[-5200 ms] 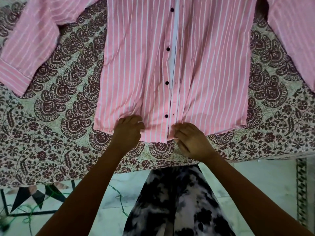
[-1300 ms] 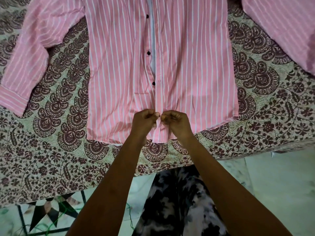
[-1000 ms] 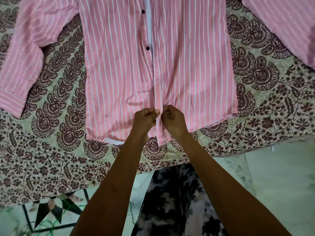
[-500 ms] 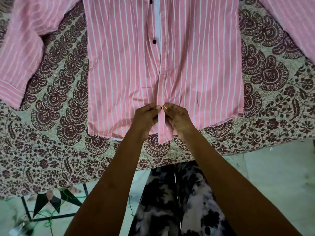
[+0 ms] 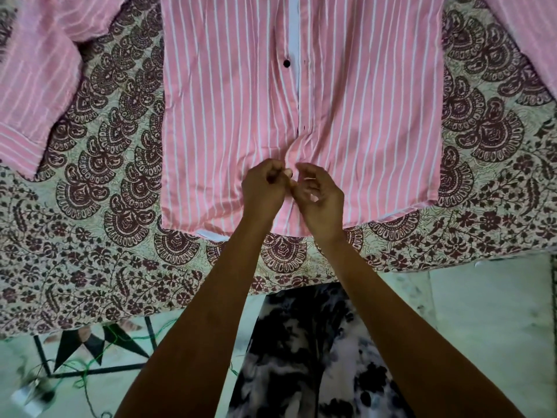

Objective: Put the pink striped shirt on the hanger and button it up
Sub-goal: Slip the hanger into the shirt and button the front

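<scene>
The pink striped shirt (image 5: 229,116) lies flat, front up, on a patterned bedspread (image 5: 99,182), with its hem toward me. One black button (image 5: 286,63) shows on the open upper part of the front. Below it the two front edges lie closed and puckered. My left hand (image 5: 262,193) pinches the front edge just above the hem. My right hand (image 5: 320,197) is right beside it, fingers curled, thumb and fingertips on the other front edge. No hanger is in view.
The shirt's sleeves (image 5: 36,86) spread out to both sides on the bedspread. The bed's edge runs across the frame just below the hem. Beyond the edge are the tiled floor (image 5: 482,312), green thread (image 5: 90,360) and my patterned clothing (image 5: 307,357).
Both hands went from the hem's corners to the front edges and worked there together. The lowest visible buttons are now covered. My right hand's fingers have loosened and spread a little.
</scene>
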A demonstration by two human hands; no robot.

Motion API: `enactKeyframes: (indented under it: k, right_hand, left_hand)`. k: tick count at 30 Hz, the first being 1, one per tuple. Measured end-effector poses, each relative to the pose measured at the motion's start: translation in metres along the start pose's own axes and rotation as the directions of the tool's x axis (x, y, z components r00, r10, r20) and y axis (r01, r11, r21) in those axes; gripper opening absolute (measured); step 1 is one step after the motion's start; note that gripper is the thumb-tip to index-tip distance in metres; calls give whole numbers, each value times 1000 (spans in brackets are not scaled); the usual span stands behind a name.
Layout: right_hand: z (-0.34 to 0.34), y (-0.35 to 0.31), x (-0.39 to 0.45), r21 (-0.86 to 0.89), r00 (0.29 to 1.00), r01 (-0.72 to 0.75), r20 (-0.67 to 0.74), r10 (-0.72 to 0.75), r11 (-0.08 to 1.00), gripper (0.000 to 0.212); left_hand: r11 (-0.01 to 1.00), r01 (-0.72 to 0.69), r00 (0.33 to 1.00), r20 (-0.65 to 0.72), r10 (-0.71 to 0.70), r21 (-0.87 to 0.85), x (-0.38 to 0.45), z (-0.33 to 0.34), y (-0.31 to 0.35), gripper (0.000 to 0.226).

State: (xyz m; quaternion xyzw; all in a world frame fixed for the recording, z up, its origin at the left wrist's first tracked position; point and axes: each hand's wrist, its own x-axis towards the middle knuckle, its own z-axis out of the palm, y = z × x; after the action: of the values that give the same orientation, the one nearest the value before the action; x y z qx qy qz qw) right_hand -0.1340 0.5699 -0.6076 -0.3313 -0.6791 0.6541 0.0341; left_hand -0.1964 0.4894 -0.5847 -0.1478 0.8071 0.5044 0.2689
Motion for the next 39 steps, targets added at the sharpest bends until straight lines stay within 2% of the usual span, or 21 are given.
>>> enactKeyframes:
  k: [2,5,10,13,16,20,25,35,39]
  right_hand:
    - [-1,0,-3,-139,996,86,18,-85,987,34]
    - [-3,1,-5,-240,990,144,35,-140,960,40]
    - [-5,0,-9,-369,973,231,88,-213,900,41]
    - [-1,-2,-9,-402,971,232,46,-234,886,32]
    - [-1,-1,-5,-359,981,157,-47,-186,920,24]
    - [-1,2,-5,-122,997,-49,-64,41,991,11]
    - [-4,6,-6,98,968,-210,-118,221,973,10]
    - [-2,1,-11,136,945,-266,-159,286,954,14]
    - [0,-4,-18,130,958,-243,-124,259,961,15]
  left_hand:
    - [991,95,995,38,-91,-97,0,-3,1,21]
    - [950,217,973,126,-193,-224,-1,-7,1,27]
    - [973,135,987,114,-114,-190,-7,-5,-2,20]
    - [990,66,997,44,-61,-127,-9,-4,-3,20]
    - [980,84,996,10,-84,-180,-13,-4,0,17]
    - [944,136,989,-15,-147,-300,-15,-4,4,20]
    - [982,85,996,43,-79,-169,-14,-3,8,23]
    - [993,-62,998,-7,63,97,-17,-1,4,29]
    - [992,-72,993,-80,81,107,-16,1,2,26]
